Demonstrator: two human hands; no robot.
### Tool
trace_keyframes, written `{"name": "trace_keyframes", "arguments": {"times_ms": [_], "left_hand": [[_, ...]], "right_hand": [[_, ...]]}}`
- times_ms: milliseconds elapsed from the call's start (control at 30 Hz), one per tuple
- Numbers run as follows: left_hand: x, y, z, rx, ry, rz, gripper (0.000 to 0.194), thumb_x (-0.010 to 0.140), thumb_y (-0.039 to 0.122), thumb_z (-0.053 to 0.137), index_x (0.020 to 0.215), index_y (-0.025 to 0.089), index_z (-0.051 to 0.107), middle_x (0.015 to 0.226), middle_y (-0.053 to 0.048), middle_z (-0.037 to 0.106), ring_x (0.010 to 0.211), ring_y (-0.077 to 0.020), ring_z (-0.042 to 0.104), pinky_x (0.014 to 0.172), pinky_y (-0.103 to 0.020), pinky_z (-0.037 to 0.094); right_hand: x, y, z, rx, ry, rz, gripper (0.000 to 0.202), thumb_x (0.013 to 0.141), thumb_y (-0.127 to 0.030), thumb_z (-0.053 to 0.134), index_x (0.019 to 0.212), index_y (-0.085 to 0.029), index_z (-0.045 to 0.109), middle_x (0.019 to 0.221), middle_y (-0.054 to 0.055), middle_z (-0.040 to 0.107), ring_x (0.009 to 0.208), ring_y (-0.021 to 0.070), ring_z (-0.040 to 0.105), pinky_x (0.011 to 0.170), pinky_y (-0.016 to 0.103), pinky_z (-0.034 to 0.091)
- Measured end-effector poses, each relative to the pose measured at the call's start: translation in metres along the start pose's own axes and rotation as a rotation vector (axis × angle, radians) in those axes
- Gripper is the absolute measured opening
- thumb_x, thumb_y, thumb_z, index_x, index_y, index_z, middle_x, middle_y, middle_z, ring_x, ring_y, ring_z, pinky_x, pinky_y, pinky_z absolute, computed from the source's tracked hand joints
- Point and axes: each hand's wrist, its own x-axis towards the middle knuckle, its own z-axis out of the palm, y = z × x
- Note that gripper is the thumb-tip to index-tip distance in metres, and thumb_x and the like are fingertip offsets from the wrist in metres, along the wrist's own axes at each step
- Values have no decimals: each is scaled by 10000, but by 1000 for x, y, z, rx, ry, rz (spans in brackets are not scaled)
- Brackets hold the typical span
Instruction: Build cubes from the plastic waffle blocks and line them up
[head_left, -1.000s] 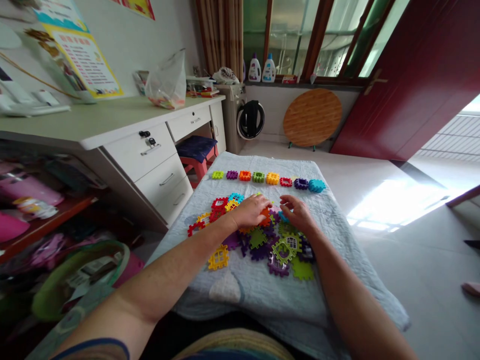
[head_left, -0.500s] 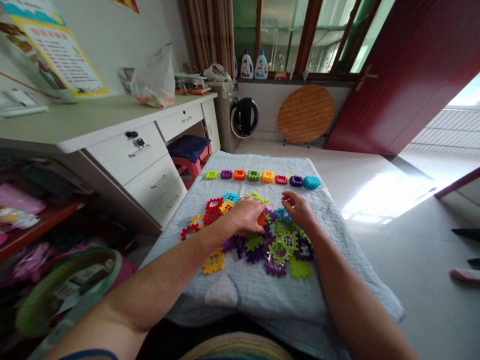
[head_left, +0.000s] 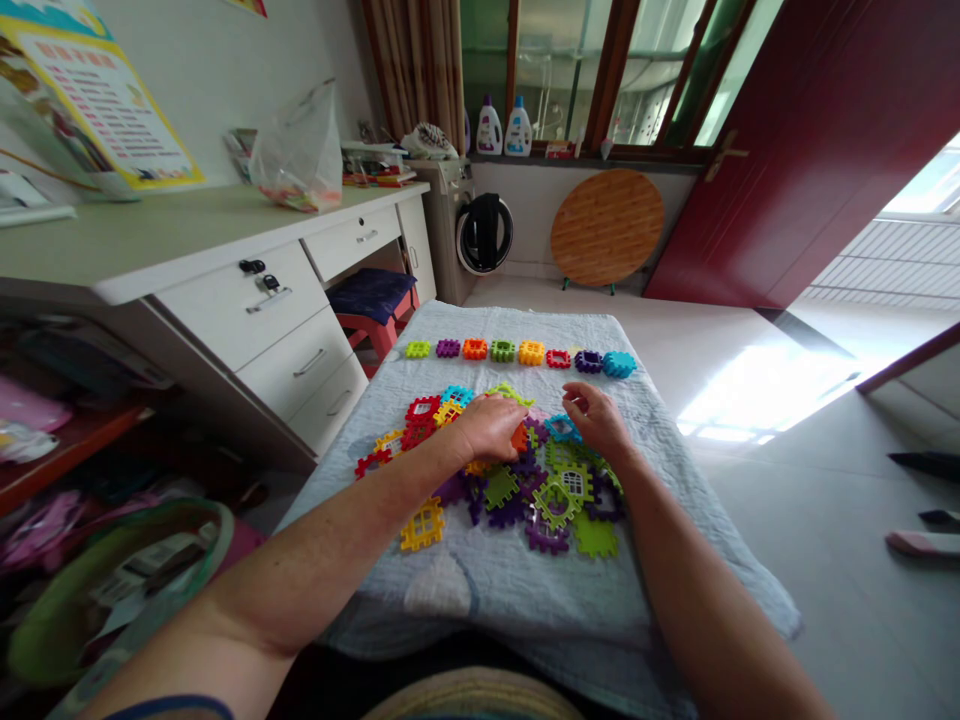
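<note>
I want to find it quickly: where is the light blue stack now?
In the head view, the light blue stack stands at the right end of the far row on the cloth, next to the dark purple stack.

Eight small notched plastic blocks in assorted bright colours [head_left: 531, 353] form one row; the flat notched plastic pieces [head_left: 597, 537] overlap too much to count. There are two white plastic bottles with coloured caps [head_left: 489, 131], one translucent plastic bag [head_left: 304, 160] and one round brown wooden board [head_left: 607, 225].
</note>
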Motion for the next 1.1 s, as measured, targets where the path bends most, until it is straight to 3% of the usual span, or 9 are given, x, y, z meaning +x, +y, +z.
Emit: {"name": "trace_keyframes", "arguments": {"times_ms": [233, 500, 667, 767, 900, 1000, 1100], "left_hand": [[5, -1, -1, 30, -26, 9, 433, 668, 432, 673, 1019, 182, 644, 1051, -93, 675, 1024, -284, 601, 883, -374, 486], [7, 0, 3, 36, -19, 40, 389, 667, 412, 640, 980, 183, 664, 988, -93, 690, 950, -275, 627, 830, -369, 496], [5, -6, -3, -14, 66, 32, 404, 660, 408, 638, 1002, 196, 670, 1004, -83, 691, 974, -271, 621, 875, -375, 474], [4, -27, -9, -55, 179, -25, 468, 659, 428, 649, 1064, 194, 653, 1053, -86, 682, 988, -266, 611, 903, -374, 459], [8, -77, -11, -92, 294, -174, 520, 642, 408, 664, 1117, 198, 633, 1093, -74, 670, 986, -248, 613, 902, -340, 463], [19, -115, -10, -82, 339, -334, 491, 630, 340, 656, 1096, 188, 644, 1087, -85, 665, 986, -259, 619, 874, -321, 473], [36, -143, -9, -102, 312, -413, 515, 600, 314, 673, 1102, 201, 642, 1111, -74, 657, 1028, -271, 609, 884, -303, 466]], "right_hand": [[3, 9, -15, -45, 76, 64, 326, 776, -315, 534, 1016, -133, 657, 829, 66, 690, 628, 144, 593, 650, 289, 487], [4, 15, -16, -79, 74, 104, 342, 769, -336, 530, 1004, -129, 669, 817, 71, 693, 618, 152, 598, 645, 297, 486], [4, 14, -17, -105, 78, 114, 339, 768, -332, 523, 996, -132, 673, 801, 70, 698, 609, 155, 596, 638, 299, 482], [4, 17, -17, -105, 69, 104, 331, 776, -327, 518, 1009, -144, 666, 829, 67, 702, 632, 157, 610, 647, 298, 483], [4, 20, -16, -108, 63, 95, 316, 782, -324, 516, 1004, -152, 661, 840, 64, 704, 646, 157, 620, 655, 296, 484], [4, 21, -15, -114, 54, 91, 305, 785, -319, 513, 1001, -161, 660, 835, 57, 703, 642, 154, 619, 650, 294, 484], [3, 22, -15, -126, 35, 101, 307, 789, -315, 510, 1011, -161, 657, 827, 54, 700, 635, 153, 614, 646, 294, 483]]}}
